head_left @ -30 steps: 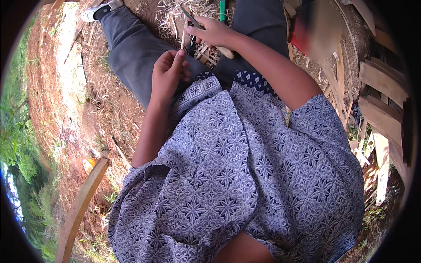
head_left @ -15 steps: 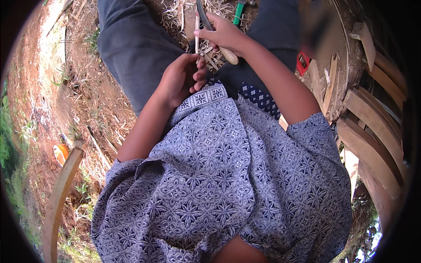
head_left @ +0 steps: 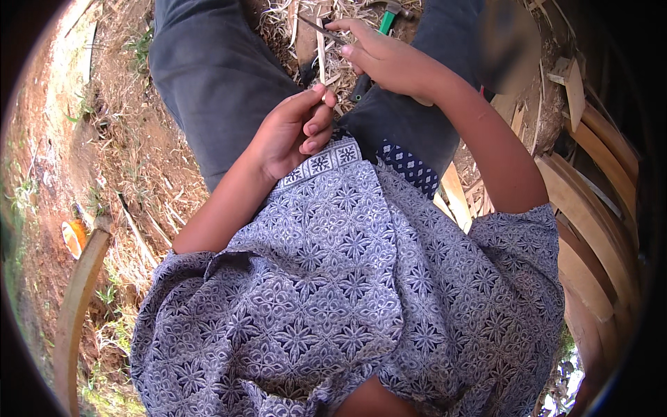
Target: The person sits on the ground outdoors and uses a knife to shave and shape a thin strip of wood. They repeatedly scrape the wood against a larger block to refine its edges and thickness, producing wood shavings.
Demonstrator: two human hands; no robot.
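My left hand [head_left: 295,132] is closed, pinching the lower end of a thin pale wooden strip [head_left: 320,59] between thumb and fingertips. The strip points away from me, between my knees. My right hand [head_left: 389,61] is closed on a knife, and its dark narrow blade [head_left: 323,30] slants across the upper part of the strip. Most of the knife's handle is hidden under the hand. Blade and strip overlap in view; whether they touch I cannot tell.
Wood shavings [head_left: 278,19] cover the ground between my legs. A green-handled hammer [head_left: 388,21] lies beyond my right hand. Curved wooden pieces [head_left: 590,208] are stacked on the right. Another curved piece [head_left: 82,299] stands at the left, near an orange object [head_left: 73,238].
My right hand has moved right, and the knife blade has swung from nearly alongside the strip to a slant across it. My left hand still grips the strip's lower end.
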